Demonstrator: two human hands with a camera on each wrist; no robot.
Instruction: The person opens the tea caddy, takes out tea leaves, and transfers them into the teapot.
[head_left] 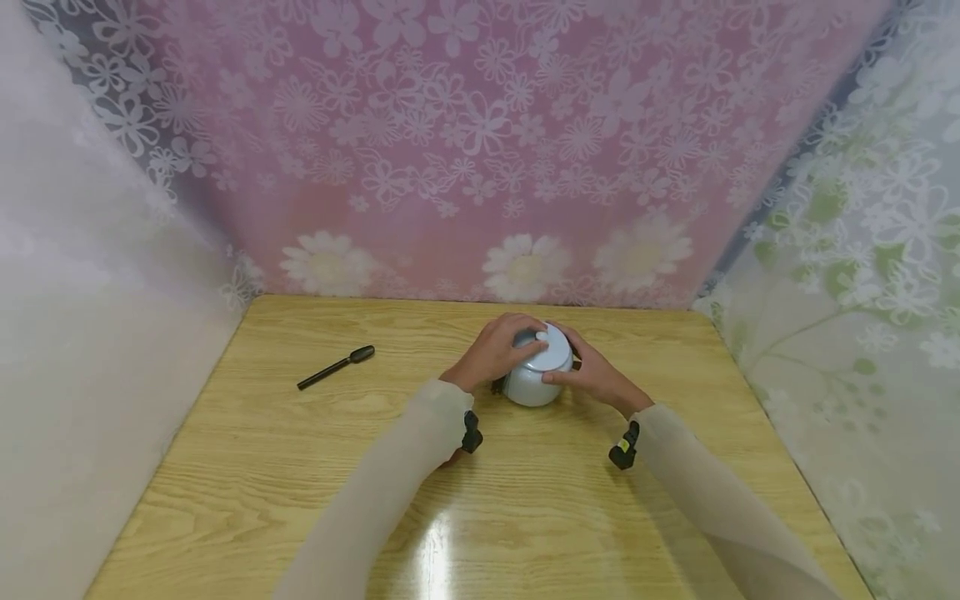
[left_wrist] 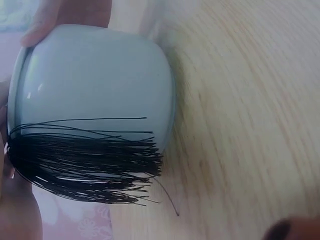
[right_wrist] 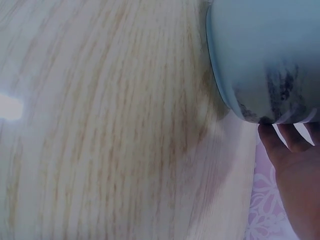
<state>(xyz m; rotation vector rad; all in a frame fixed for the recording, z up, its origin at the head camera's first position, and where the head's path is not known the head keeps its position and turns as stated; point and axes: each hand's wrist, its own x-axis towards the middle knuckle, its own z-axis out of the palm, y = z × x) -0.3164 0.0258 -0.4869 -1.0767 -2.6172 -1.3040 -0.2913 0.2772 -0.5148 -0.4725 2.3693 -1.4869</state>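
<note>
A pale blue-grey round jar (head_left: 532, 392) stands on the wooden table under a matching lid (head_left: 553, 357) with a small knob (head_left: 542, 336). My left hand (head_left: 495, 350) reaches over the lid from the left, thumb and fingers curved about its knob. From the other side my right hand (head_left: 592, 375) grips the jar near its rim, thumb in front and fingers behind. A black tassel (left_wrist: 90, 160) of thin strands hangs down the jar's left side from the rim. In the right wrist view, fingertips (right_wrist: 267, 135) touch the jar's wall, which carries a dark painted pattern (right_wrist: 285, 90).
A slim black utensil (head_left: 337, 367) with an oval end lies on the table (head_left: 247, 467) to the left. Behind the table hangs a pink flowered cloth (head_left: 450, 167). Pale sheets (head_left: 97, 333) flank both sides.
</note>
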